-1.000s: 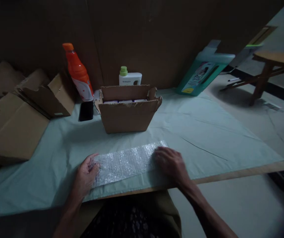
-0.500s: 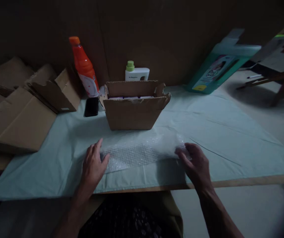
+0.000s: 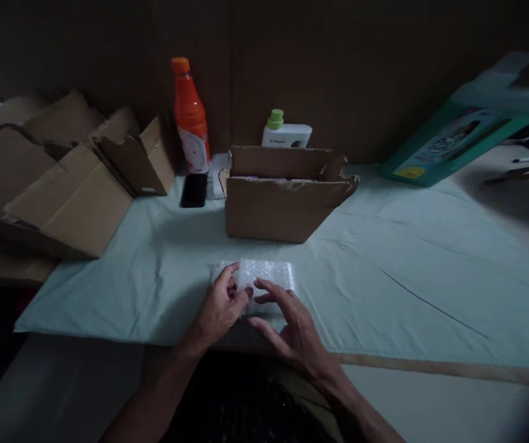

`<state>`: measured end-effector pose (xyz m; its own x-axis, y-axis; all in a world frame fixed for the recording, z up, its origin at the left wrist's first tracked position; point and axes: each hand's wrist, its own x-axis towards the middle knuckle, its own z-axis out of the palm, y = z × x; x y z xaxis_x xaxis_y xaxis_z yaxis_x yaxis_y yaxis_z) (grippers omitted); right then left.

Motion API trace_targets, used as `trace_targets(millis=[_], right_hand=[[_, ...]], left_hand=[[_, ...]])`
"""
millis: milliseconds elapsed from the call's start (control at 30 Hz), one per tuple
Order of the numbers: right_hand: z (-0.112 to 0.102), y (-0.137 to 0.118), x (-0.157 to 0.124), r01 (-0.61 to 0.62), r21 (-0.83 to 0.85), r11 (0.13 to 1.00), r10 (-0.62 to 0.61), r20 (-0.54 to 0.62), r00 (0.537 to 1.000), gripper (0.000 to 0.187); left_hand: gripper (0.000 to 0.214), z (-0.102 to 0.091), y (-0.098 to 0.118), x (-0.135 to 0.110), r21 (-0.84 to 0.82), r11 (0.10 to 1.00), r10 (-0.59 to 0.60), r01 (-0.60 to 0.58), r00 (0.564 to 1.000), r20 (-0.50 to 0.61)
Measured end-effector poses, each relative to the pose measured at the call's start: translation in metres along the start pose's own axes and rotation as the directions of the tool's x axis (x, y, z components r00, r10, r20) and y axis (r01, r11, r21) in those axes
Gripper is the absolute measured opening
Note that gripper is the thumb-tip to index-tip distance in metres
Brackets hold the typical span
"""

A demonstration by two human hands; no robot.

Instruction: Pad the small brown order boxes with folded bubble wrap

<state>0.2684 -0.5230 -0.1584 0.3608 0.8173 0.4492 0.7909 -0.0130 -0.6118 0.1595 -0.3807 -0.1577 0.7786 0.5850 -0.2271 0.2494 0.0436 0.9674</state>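
Observation:
A sheet of bubble wrap point(image 3: 268, 274) lies folded over on itself on the cloth near the table's front edge. My left hand point(image 3: 222, 301) grips its left part, thumb on top and fingers curled at the edge. Over its right part is my right hand point(image 3: 287, 320), thumb and fingers apart, with the fingertips at or just above the plastic; whether they touch I cannot tell. Just behind the wrap stands an open cardboard box point(image 3: 271, 209), with purplish items barely showing inside.
Behind the box are a white bottle with a green cap point(image 3: 287, 132) and an orange bottle point(image 3: 191, 120). A black phone point(image 3: 194, 190) lies left of the box. Cardboard boxes point(image 3: 79, 197) crowd the left side. At the back right stands a large green jug point(image 3: 449, 138).
The bubble wrap was spread out long between my hands; now it is folded much shorter. My right hand has come leftward, close to my left hand. The view has shifted left.

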Motion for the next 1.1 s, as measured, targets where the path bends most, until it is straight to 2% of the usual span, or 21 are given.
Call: trace_targets(millis=[133, 200, 267, 367, 400, 467, 533, 600, 633, 700, 800, 900, 933, 1000, 1100], right_hand=[[-0.01, 0.018, -0.002, -0.061, -0.161, 0.985, 0.046, -0.094, 0.995, 0.023], [-0.01, 0.031, -0.004, -0.073, -0.28, 0.957, 0.045, -0.105, 0.993, 0.021], [-0.005, 0.041, -0.005, -0.071, -0.372, 0.925, 0.05, -0.065, 0.997, 0.021], [0.006, 0.049, -0.004, -0.058, -0.454, 0.889, 0.061, -0.009, 0.998, 0.018], [0.009, 0.05, -0.003, -0.057, -0.467, 0.883, 0.064, 0.0, 0.998, 0.017], [0.012, 0.049, -0.003, -0.053, -0.477, 0.877, 0.067, 0.013, 0.998, 0.018], [0.012, 0.048, -0.003, -0.047, -0.487, 0.872, 0.068, 0.025, 0.997, 0.019], [0.012, 0.047, -0.003, -0.042, -0.501, 0.865, 0.068, 0.033, 0.997, 0.02], [0.011, 0.047, -0.003, -0.042, -0.504, 0.863, 0.066, 0.031, 0.997, 0.02], [0.011, 0.048, -0.004, -0.043, -0.491, 0.87, 0.065, 0.028, 0.997, 0.021], [0.011, 0.052, -0.005, -0.042, -0.437, 0.899, 0.061, 0.029, 0.998, 0.021], [0.011, 0.057, -0.007, -0.025, -0.403, 0.915, 0.031, 0.008, 0.999, 0.019], [0.01, 0.058, -0.007, -0.018, -0.397, 0.918, 0.018, -0.003, 1.0, 0.017], [0.011, 0.061, -0.009, -0.009, -0.391, 0.92, 0.0, -0.023, 1.0, 0.016], [0.011, 0.063, -0.012, -0.018, -0.383, 0.923, 0.002, -0.043, 0.999, 0.015]], left_hand=[[0.051, -0.01, -0.004, 0.01, 0.323, 0.946, 0.071, -0.025, 0.989, -0.131], [0.052, -0.015, -0.004, 0.015, 0.496, 0.868, 0.11, -0.012, 0.98, -0.168], [0.053, -0.019, -0.005, 0.021, 0.634, 0.773, 0.123, 0.023, 0.975, -0.185], [0.051, -0.024, -0.008, 0.027, 0.757, 0.651, 0.132, 0.054, 0.974, -0.183], [0.051, -0.025, -0.01, 0.026, 0.78, 0.623, 0.159, 0.052, 0.968, -0.191], [0.049, -0.024, -0.011, 0.023, 0.815, 0.579, 0.286, 0.01, 0.934, -0.215], [0.044, -0.018, -0.011, 0.017, 0.851, 0.512, 0.462, -0.118, 0.873, -0.157], [0.041, -0.009, -0.011, 0.012, 0.858, 0.412, 0.576, -0.306, 0.817, 0.015], [0.041, -0.005, -0.011, 0.01, 0.846, 0.376, 0.584, -0.378, 0.805, 0.1], [0.036, 0.002, -0.013, 0.009, 0.83, 0.376, 0.524, -0.412, 0.833, 0.176], [0.025, 0.005, -0.02, 0.009, 0.847, 0.42, 0.427, -0.327, 0.894, 0.134], [0.02, 0.002, -0.025, 0.007, 0.844, 0.419, 0.465, -0.334, 0.877, 0.116], [0.018, -0.001, -0.026, 0.006, 0.838, 0.437, 0.493, -0.328, 0.866, 0.082], [0.017, -0.007, -0.026, 0.005, 0.816, 0.515, 0.523, -0.261, 0.85, -0.058], [0.013, -0.018, -0.026, 0.007, 0.768, 0.635, 0.429, -0.084, 0.865, -0.261]])
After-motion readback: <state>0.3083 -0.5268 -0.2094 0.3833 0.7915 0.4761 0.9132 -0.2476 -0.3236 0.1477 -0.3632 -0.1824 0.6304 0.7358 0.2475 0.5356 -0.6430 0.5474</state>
